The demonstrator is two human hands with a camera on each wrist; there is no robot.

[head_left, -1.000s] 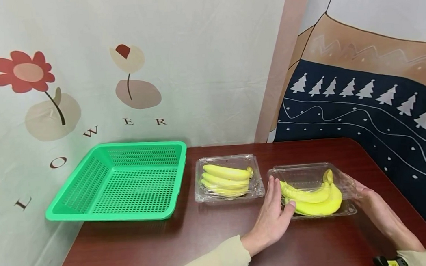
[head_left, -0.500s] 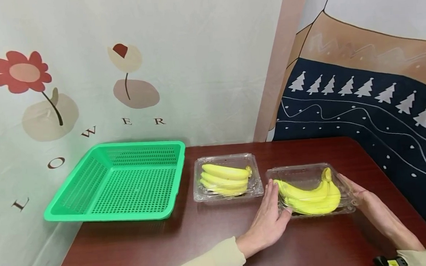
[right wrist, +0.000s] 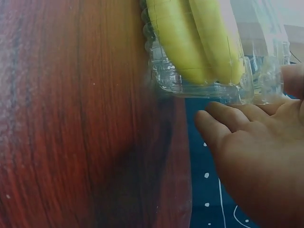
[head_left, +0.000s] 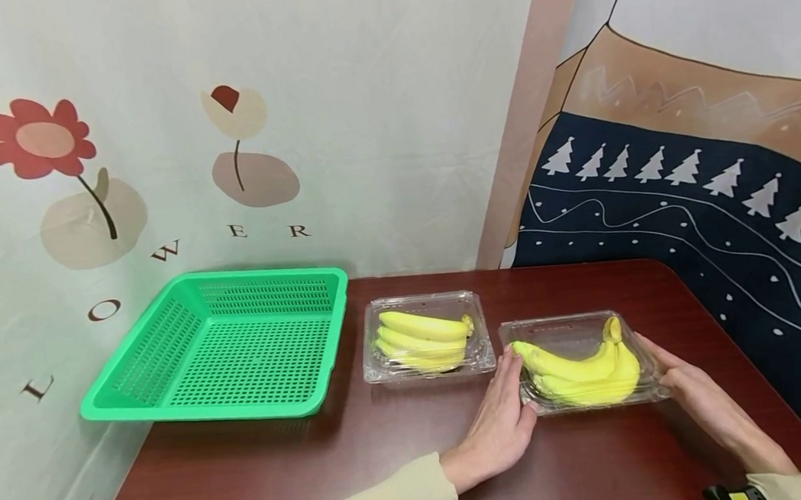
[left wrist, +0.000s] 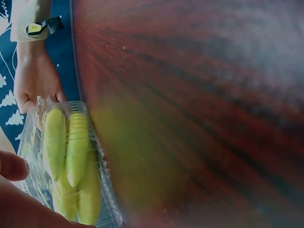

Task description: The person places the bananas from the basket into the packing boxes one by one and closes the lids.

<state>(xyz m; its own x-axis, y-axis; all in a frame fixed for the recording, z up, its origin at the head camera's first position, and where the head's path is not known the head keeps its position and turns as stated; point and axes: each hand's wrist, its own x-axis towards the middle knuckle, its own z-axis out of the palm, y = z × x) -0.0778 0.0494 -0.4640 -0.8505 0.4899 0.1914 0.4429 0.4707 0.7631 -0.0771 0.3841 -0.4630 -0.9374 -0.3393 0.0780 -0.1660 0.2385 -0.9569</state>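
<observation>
A clear plastic clamshell box (head_left: pixel 577 323) stands on the table at the right, with a bunch of yellow bananas (head_left: pixel 587 376) inside. Its lid lies over the fruit; whether the rim is latched I cannot tell. Against the box's left side rests my left hand (head_left: pixel 497 424), fingers fairly straight and thumb near the front corner. From the right, my right hand (head_left: pixel 709 399) touches the opposite end. In the right wrist view that hand's fingers (right wrist: pixel 228 116) extend along the box end, thumb beside the lid. Bananas (left wrist: pixel 71 152) show through the plastic in the left wrist view.
A second clear clamshell box (head_left: pixel 373 359) holding bananas (head_left: pixel 423 340) stands just left of my left hand. Farther left is a green perforated plastic basket (head_left: pixel 335 361) with nothing in it. Patterned cloth (head_left: pixel 393 128) hangs behind the dark red table (head_left: pixel 303 455).
The raised lid of the right box has come down over the bananas. My left hand has shifted slightly left and down along the box's side; my right hand has stayed nearly in place.
</observation>
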